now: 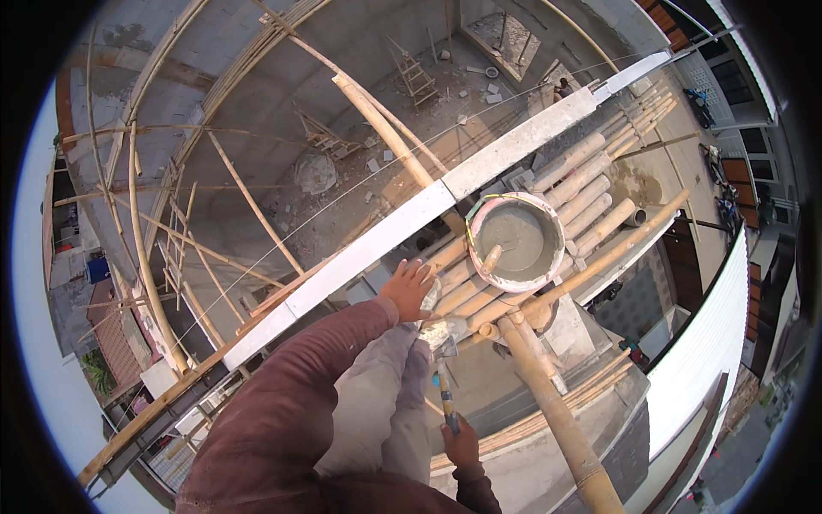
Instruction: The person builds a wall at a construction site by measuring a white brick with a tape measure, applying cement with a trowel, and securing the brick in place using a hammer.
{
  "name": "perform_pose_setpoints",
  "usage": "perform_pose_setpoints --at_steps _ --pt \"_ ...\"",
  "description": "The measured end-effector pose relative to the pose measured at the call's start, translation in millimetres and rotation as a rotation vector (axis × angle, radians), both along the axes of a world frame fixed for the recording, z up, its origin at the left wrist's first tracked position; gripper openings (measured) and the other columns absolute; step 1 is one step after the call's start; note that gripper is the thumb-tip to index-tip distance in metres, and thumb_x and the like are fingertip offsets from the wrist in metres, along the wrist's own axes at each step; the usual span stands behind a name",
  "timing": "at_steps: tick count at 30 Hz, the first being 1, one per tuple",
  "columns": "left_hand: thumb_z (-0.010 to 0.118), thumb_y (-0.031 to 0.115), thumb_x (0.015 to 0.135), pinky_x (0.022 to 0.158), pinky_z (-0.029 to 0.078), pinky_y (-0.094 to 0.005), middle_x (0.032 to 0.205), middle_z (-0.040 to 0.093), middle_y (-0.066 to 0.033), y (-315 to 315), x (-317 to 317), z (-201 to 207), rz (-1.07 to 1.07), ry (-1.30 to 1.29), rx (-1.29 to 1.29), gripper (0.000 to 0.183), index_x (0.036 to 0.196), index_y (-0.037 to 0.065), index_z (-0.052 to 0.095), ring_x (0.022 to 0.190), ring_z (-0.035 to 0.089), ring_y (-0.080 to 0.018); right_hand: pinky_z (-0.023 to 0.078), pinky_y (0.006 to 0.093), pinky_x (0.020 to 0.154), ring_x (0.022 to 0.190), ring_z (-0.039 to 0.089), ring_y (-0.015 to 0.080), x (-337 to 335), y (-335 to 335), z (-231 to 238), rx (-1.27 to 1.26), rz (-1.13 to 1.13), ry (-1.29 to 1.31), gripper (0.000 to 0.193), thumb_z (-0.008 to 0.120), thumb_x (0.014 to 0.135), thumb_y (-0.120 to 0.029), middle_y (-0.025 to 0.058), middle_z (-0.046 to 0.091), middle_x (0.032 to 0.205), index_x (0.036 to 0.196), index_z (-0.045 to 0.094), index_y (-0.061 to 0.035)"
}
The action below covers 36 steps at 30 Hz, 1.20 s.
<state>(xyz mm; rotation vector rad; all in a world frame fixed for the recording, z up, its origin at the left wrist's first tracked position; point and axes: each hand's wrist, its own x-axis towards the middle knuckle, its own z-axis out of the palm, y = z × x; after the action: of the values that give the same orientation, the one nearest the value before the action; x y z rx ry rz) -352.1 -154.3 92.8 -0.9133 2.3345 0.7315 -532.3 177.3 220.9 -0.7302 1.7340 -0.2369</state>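
My left hand [409, 288] reaches forward and rests on the edge of a row of white wall blocks [368, 247], fingers curled on a pale lump of mortar. My right hand [461, 445] is low in the picture, closed round the blue handle of a trowel [443, 343] whose mortar-smeared blade points up toward my left hand. Just right of both hands a round bucket [517, 242] of grey mortar sits on bamboo scaffold poles [572, 190]. My maroon sleeve [291, 403] and grey trousers fill the lower middle.
I stand high on bamboo scaffolding. A thick bamboo pole [556, 411] runs down to the right. Beyond the wall lies an unfinished concrete floor [360, 171] with ladders and rubble. A string line runs above the blocks. A white wall [702, 343] and street lie right.
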Motion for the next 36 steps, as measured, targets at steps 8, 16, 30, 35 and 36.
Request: perform_pose_setpoints --at_steps 8,16,30,35,36 --pt "0.081 0.056 0.07 0.124 0.015 -0.057 0.157 0.039 -0.0142 151 -68 116 -0.209 0.412 0.302 0.093 0.147 0.014 0.049 0.152 0.019 -0.0387 0.052 0.0388 0.056 0.058 0.066 0.0232 -95 -86 76 -0.12 0.606 0.081 0.038 0.073 0.087 -0.025 0.0132 0.066 0.071 0.119 0.065 -0.006" --pt "0.074 0.042 0.078 0.093 0.05 -0.0474 0.097 0.073 -0.0116 143 -23 144 0.206 0.434 0.539 0.036 0.101 0.014 0.071 0.098 0.069 -0.0332 0.054 0.0515 0.08 0.091 0.068 0.0435 -54 -176 138 0.101 0.891 0.082 0.048 0.074 0.085 -0.038 0.0239 0.07 0.095 0.129 0.066 -0.0226" --pt "0.066 0.053 0.082 0.086 0.055 -0.046 0.105 0.073 -0.0215 110 203 82 0.614 -0.116 0.355 0.059 0.111 0.002 0.072 0.098 0.07 -0.0385 0.05 0.0441 0.098 0.116 0.063 0.039 -69 -18 191 0.041 0.287 0.267 0.066 0.068 0.093 -0.048 0.0251 0.062 0.131 0.138 0.056 -0.0011" --pt "0.061 0.063 0.085 0.094 0.05 -0.0473 0.11 0.071 -0.0246 117 214 111 0.734 -0.227 0.498 0.065 0.104 0.003 0.075 0.106 0.068 -0.0365 0.051 0.0432 0.092 0.107 0.066 0.0379 -35 74 151 0.502 0.237 0.124 0.051 0.066 0.094 -0.046 0.0246 0.066 0.12 0.124 0.065 -0.0051" --pt "0.06 0.059 0.088 0.09 0.052 -0.047 0.11 0.072 -0.0223 110 202 120 0.573 -0.157 0.54 0.057 0.107 0.008 0.074 0.103 0.069 -0.0365 0.052 0.043 0.091 0.105 0.067 0.0376 -32 80 146 0.575 0.232 0.114 0.048 0.065 0.094 -0.045 0.0245 0.067 0.118 0.121 0.067 -0.0059"
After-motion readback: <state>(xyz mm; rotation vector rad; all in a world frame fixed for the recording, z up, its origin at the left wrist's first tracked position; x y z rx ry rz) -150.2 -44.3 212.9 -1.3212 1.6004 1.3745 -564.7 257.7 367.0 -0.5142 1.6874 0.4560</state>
